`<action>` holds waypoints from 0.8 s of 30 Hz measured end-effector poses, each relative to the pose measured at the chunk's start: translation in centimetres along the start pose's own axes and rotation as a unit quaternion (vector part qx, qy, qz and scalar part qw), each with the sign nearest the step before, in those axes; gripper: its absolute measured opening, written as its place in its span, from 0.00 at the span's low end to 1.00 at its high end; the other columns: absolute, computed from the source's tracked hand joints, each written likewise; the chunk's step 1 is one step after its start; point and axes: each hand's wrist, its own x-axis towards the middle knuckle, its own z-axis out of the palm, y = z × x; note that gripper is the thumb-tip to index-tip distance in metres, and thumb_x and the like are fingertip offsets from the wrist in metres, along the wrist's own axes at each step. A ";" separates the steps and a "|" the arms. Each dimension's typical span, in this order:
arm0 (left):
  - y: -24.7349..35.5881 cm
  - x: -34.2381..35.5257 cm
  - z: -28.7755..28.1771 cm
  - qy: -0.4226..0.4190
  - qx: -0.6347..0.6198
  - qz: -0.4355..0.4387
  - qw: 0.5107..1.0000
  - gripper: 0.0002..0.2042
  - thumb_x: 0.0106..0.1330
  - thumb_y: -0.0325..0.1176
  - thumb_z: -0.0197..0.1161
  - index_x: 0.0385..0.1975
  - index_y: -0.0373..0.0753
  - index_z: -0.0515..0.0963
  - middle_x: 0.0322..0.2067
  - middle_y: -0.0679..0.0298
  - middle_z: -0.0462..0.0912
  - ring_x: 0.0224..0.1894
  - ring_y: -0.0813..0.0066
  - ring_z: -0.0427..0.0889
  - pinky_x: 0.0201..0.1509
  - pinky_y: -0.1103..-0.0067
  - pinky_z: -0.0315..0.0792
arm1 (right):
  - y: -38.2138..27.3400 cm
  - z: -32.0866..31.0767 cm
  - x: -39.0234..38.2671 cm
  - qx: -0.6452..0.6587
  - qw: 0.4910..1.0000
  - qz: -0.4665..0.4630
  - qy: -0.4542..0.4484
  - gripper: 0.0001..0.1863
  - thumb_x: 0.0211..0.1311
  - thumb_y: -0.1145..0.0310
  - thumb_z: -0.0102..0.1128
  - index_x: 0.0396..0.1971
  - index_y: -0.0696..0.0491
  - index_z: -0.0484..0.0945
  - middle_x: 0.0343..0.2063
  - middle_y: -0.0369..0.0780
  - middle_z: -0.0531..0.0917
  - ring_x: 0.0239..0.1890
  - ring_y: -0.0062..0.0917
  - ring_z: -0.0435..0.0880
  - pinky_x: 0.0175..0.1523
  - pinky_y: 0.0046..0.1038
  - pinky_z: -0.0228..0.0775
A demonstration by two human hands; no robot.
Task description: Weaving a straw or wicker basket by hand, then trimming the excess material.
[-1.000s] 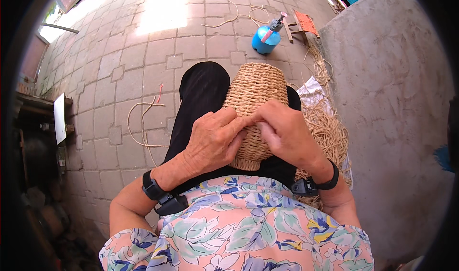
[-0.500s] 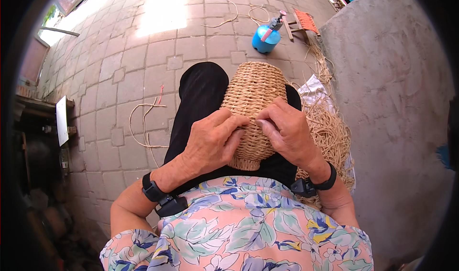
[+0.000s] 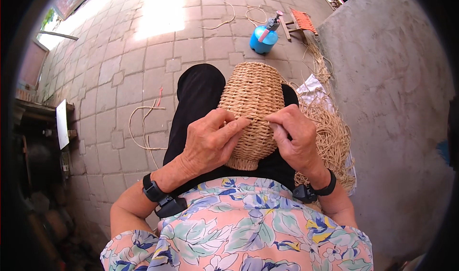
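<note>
A tan basket (image 3: 252,92) of twisted, rope-like fibre lies across my lap between my knees, its narrow end toward me. My left hand (image 3: 210,138) rests along its left side, thumb and forefinger pinched against the weave near the middle. From the right, my right hand (image 3: 295,136) is closed in a pinch at the basket's surface, its fingertips a short gap from the left ones. Whatever lies between those right fingertips is too small to make out. The basket's underside is hidden by my legs.
Loose tan cord (image 3: 327,139) lies heaped by my right leg, partly on a white sheet (image 3: 313,90). Beyond my knees stand a blue spray bottle (image 3: 263,40) and a small stool with an orange seat (image 3: 304,20). A grey concrete wall (image 3: 387,103) borders the right; cord scraps (image 3: 143,123) lie left.
My right hand has drawn a little to the right, widening the gap between the two pinches. My left hand stays nearly in place on the basket.
</note>
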 end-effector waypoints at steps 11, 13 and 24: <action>0.3 0.7 -0.3 -0.036 0.069 0.025 0.997 0.10 0.57 0.23 0.69 0.39 0.38 0.83 0.31 0.61 0.78 0.30 0.67 0.81 0.32 0.74 0.76 | 0.5 1.8 -0.9 -0.075 0.992 -0.085 -0.047 0.21 0.47 0.84 0.62 0.45 0.56 0.83 0.33 0.40 0.77 0.36 0.33 0.77 0.38 0.32 0.73; -0.8 0.6 -0.4 -0.063 -0.053 -0.073 0.994 0.08 0.59 0.22 0.68 0.37 0.37 0.82 0.31 0.60 0.77 0.31 0.68 0.82 0.32 0.75 0.77 | 0.6 1.8 -0.5 -0.034 0.995 -0.079 -0.059 0.20 0.48 0.84 0.62 0.44 0.56 0.82 0.32 0.41 0.76 0.35 0.34 0.78 0.37 0.34 0.73; -1.5 1.9 1.2 -0.044 -0.044 -0.023 0.998 0.09 0.59 0.21 0.69 0.38 0.38 0.83 0.33 0.61 0.76 0.32 0.71 0.81 0.33 0.77 0.76 | 1.0 1.6 -1.3 -0.036 0.999 -0.032 0.007 0.17 0.46 0.85 0.63 0.40 0.56 0.81 0.30 0.41 0.76 0.33 0.36 0.79 0.36 0.34 0.73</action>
